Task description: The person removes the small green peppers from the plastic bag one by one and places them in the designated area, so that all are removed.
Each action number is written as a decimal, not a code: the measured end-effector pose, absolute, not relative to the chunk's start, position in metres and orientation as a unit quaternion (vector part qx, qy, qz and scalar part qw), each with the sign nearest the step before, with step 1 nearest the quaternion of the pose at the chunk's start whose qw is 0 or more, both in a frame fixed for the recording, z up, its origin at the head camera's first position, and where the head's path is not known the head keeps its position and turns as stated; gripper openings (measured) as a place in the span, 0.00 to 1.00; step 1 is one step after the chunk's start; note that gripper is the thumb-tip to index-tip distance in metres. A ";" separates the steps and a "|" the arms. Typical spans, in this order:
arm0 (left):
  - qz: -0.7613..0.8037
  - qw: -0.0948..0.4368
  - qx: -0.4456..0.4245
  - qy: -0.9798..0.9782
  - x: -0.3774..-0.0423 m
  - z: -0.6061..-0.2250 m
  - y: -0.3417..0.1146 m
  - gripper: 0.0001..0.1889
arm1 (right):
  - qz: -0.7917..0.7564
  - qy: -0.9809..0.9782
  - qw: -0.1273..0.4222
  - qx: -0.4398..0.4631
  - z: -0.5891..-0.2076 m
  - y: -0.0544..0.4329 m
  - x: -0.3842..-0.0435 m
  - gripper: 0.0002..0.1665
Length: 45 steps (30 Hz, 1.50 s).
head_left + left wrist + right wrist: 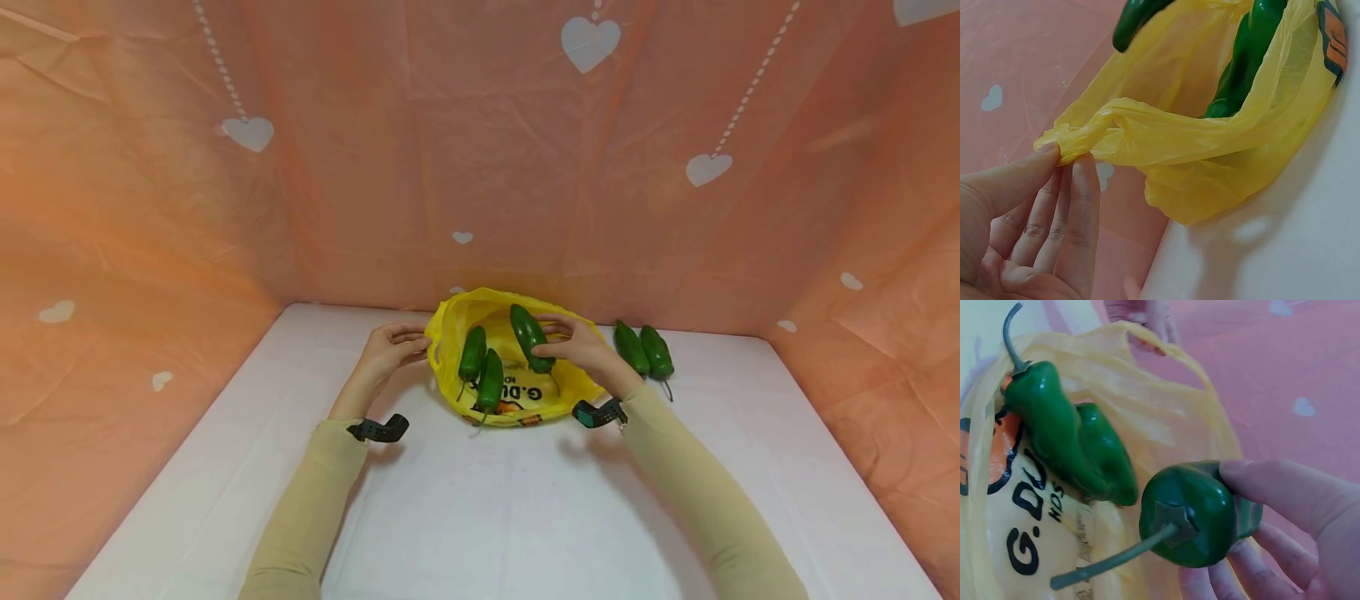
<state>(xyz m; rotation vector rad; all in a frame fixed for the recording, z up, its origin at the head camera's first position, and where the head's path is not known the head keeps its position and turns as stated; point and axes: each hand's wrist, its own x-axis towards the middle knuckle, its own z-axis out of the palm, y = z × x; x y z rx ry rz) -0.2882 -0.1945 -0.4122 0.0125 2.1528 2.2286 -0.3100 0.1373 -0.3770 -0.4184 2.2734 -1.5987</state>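
Note:
A yellow plastic bag [570,385] lies with its mouth spread open, black lettering and orange print on it. My left hand [388,354] pinches the bag's left edge between thumb and fingers, as the left wrist view shows up close. Over the bag's opening, my right hand [581,346] grips a green pepper [1188,512], thumb on one side and fingers on the other, its stem toward the right wrist camera. Two more green peppers, one on the left [472,354] and one closer to me [491,382], lie inside the bag, side by side.
Two other green peppers [632,348] lie together on the white table [480,508], right of the bag and beyond my right wrist. A pinkish-orange cloth [495,167] with white hearts hangs behind the table and along both sides.

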 end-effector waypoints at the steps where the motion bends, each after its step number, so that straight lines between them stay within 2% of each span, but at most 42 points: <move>1: 0.718 0.022 0.005 0.696 -0.288 -0.412 -0.194 0.19 | -0.563 0.797 0.162 -0.147 -0.375 0.140 -0.309 0.38; 28: 0.713 0.024 0.003 0.701 -0.291 -0.413 -0.190 0.20 | -0.580 0.804 0.074 -0.105 -0.360 0.234 -0.309 0.42; 45: 0.713 0.024 0.004 0.700 -0.287 -0.408 -0.189 0.20 | -0.573 0.815 0.053 -0.061 -0.360 0.293 -0.308 0.47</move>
